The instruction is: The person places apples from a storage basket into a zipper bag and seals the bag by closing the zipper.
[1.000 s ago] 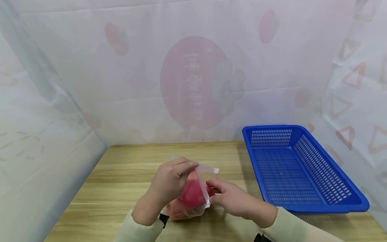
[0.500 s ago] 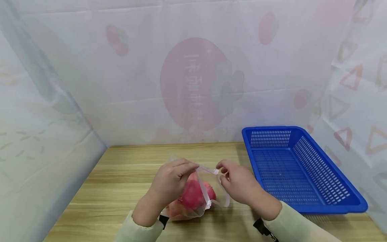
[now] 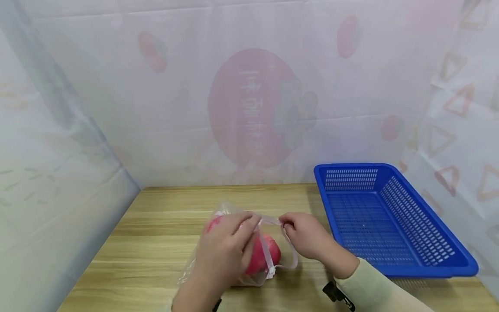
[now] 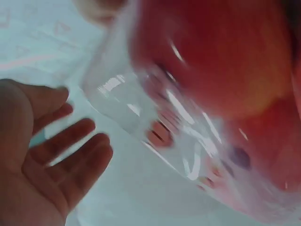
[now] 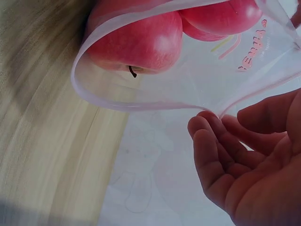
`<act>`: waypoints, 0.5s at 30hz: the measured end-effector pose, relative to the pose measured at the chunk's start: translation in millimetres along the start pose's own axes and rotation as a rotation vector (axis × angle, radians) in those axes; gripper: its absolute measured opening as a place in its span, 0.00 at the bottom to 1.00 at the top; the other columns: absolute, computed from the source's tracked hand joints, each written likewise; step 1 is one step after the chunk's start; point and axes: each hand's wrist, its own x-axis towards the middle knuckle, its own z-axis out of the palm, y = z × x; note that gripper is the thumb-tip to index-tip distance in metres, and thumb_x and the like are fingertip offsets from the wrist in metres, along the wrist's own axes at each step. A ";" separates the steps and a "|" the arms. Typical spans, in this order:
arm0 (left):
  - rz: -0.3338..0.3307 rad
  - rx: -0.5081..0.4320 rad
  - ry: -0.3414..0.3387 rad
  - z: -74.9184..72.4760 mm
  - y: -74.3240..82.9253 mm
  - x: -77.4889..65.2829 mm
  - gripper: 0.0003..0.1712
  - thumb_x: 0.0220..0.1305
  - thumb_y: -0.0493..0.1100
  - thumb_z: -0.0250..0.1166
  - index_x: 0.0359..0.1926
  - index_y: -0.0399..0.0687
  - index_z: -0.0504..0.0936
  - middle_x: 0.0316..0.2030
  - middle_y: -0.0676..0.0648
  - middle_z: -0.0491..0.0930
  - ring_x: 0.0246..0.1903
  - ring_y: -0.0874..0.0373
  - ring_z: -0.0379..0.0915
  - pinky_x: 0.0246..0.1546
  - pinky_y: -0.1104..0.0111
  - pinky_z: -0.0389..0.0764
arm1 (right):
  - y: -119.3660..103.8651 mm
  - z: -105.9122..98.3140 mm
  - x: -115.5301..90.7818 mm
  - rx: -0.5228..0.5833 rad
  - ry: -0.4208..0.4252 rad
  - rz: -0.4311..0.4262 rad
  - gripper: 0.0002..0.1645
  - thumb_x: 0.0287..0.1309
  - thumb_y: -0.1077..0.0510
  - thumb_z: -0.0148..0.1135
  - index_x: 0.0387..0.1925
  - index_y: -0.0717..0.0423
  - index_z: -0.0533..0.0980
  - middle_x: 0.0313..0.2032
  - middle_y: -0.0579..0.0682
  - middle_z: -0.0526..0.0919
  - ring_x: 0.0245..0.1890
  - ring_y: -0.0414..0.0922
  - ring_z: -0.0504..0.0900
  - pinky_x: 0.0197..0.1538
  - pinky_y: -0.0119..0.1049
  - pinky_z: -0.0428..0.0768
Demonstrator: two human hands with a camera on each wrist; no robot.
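A clear plastic zip bag (image 3: 260, 281) lies on the table with red apples (image 5: 155, 40) inside, its mouth facing right. At the far corner of that mouth, my right hand (image 3: 308, 236) holds the bag's rim with its fingertips; the right wrist view shows the rim dipping to them. My left hand (image 3: 224, 251) is over the left part of the bag in the head view and hides some of it. In the left wrist view its fingers (image 4: 80, 146) are spread and apart from the plastic, with nothing between them. That view is blurred.
A blue plastic basket (image 3: 390, 271) with slotted walls stands on the right side of the wooden table (image 3: 156, 225). Printed white sheets (image 3: 171, 130) enclose the back and both sides.
My right hand has left the apple in the bag's mouth and risen to the far corner of the rim. The left hand has shifted nearer to me, uncovering the bag's far left end.
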 end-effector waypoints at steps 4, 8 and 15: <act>-0.019 0.029 0.007 -3.3 36.7 -16.5 0.15 0.72 0.49 0.56 0.37 0.46 0.84 0.30 0.52 0.80 0.26 0.58 0.77 0.26 0.68 0.79 | 0.5 1.2 -0.1 0.007 0.013 -0.002 0.15 0.66 0.68 0.54 0.49 0.64 0.82 0.43 0.50 0.85 0.42 0.46 0.82 0.49 0.47 0.81; -0.027 0.124 -0.222 3.4 59.6 -41.1 0.19 0.63 0.59 0.67 0.26 0.51 0.75 0.20 0.56 0.67 0.16 0.62 0.64 0.16 0.75 0.63 | -0.6 1.5 -0.3 0.014 0.014 0.008 0.15 0.66 0.67 0.54 0.50 0.65 0.81 0.45 0.52 0.84 0.46 0.49 0.82 0.52 0.49 0.80; -0.028 0.269 -0.285 27.6 61.6 -62.8 0.07 0.52 0.44 0.64 0.25 0.47 0.78 0.23 0.50 0.67 0.16 0.57 0.65 0.11 0.71 0.64 | -2.6 0.5 1.1 0.045 -0.004 0.039 0.16 0.67 0.67 0.54 0.53 0.68 0.79 0.48 0.56 0.84 0.50 0.52 0.81 0.54 0.51 0.79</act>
